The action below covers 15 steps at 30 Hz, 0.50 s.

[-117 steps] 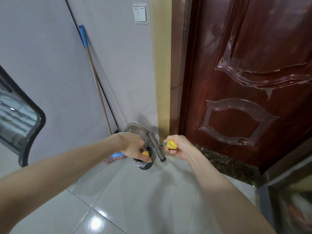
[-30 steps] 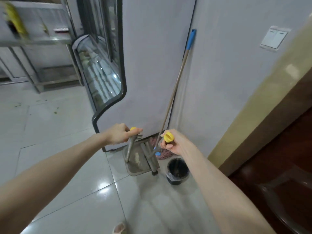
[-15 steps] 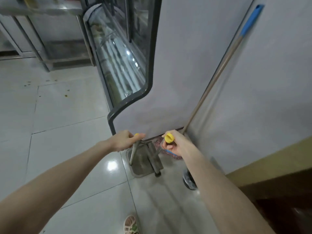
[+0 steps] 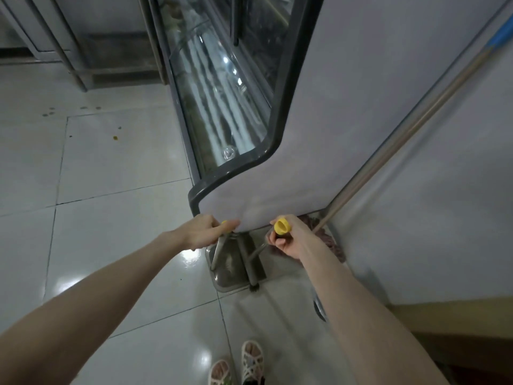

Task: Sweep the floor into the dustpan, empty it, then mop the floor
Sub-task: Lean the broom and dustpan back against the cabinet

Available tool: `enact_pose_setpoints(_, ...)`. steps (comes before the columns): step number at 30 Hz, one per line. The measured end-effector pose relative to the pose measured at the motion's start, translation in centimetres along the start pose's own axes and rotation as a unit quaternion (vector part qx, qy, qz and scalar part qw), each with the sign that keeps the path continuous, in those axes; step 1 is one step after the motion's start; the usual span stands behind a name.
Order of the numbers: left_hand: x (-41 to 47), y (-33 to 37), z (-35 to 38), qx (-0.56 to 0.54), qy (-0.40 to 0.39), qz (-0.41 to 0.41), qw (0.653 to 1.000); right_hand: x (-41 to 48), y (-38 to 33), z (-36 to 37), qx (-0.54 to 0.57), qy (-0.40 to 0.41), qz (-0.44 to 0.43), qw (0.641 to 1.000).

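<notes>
My left hand (image 4: 203, 231) grips the yellow-capped top of the grey dustpan handle (image 4: 217, 252). The grey dustpan (image 4: 228, 269) stands on the tiled floor just below, against the foot of a display cabinet. My right hand (image 4: 288, 238) grips the yellow-capped broom handle (image 4: 281, 226). The broom's grey head (image 4: 252, 269) lies inside the dustpan, bristles at its near edge. A mop with a wooden pole (image 4: 410, 129) and reddish strands (image 4: 330, 240) leans in the corner behind my right hand.
A glass-fronted display cabinet (image 4: 222, 107) with a grey side panel rises straight ahead. A small bin (image 4: 319, 308) shows partly behind my right forearm. Bits of dirt (image 4: 115, 138) lie on the white tiles at the left. My sandalled feet (image 4: 241, 362) stand at the bottom edge.
The view has swung left and down, away from the red door towards the cabinet. Both hands keep their grip, and the dustpan and broom have come away from the bin to the cabinet's foot.
</notes>
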<state>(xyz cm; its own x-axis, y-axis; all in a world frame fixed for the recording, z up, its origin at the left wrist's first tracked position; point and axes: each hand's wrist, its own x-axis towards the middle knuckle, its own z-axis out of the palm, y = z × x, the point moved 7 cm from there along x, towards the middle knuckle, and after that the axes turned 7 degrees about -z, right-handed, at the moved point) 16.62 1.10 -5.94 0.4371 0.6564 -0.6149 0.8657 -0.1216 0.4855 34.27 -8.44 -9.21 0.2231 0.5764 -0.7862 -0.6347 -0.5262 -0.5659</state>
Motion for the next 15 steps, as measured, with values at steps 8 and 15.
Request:
enact_pose_setpoints(8, 2.8, -1.0, -1.3, -0.036, -0.017, -0.026, 0.999, 2.4, -1.5, 2.1, -0.012, 0.007, 0.03, 0.999)
enact_pose_setpoints(15, 2.7, -2.3, -2.2, -0.049, 0.022, -0.024, 0.998, 2.3, -0.9, 2.6, -0.045, 0.033, 0.061, 0.997)
